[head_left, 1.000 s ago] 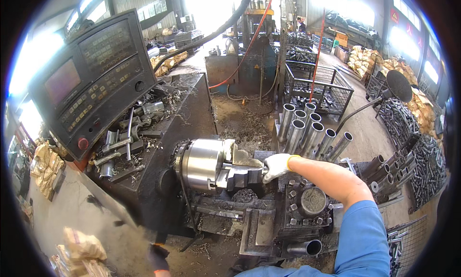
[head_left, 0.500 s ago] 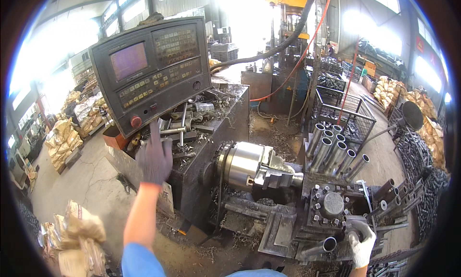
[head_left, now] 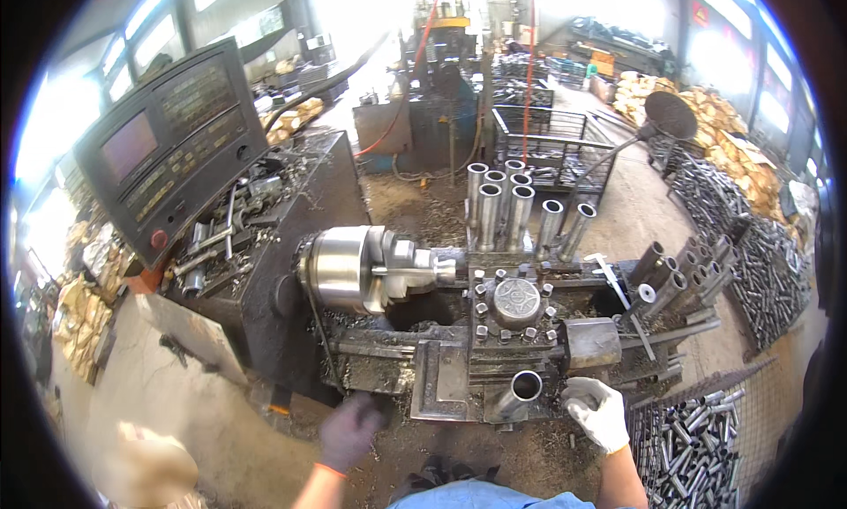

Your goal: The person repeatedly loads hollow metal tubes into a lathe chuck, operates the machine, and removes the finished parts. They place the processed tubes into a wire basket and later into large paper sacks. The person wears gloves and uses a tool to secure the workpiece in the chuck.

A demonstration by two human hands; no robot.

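Observation:
My left hand (head_left: 348,431), in a dark glove, is low in front of the lathe bed, below the chuck (head_left: 340,266). It is smeared by motion, so its fingers cannot be read. My right hand (head_left: 596,414), in a white glove, is at the front of the carriage with slightly bent fingers apart and nothing visible in them. Just left of it, a short steel tube (head_left: 520,392) leans with its open end up. Behind that is the square tool post (head_left: 515,302), ringed with bolts. A workpiece (head_left: 441,269) sticks out from the chuck jaws.
A control panel (head_left: 172,143) with a red knob hangs at left. Several steel tubes (head_left: 520,213) stand behind the tool post. A caliper (head_left: 622,302) lies at right, near darker tubes (head_left: 670,284). A bin of short tubes (head_left: 693,447) is at lower right.
My view has swung right and down. My left hand has dropped from beside the control panel to below the chuck. My right hand is now beside the short tube. The chuck jaws show at another angle.

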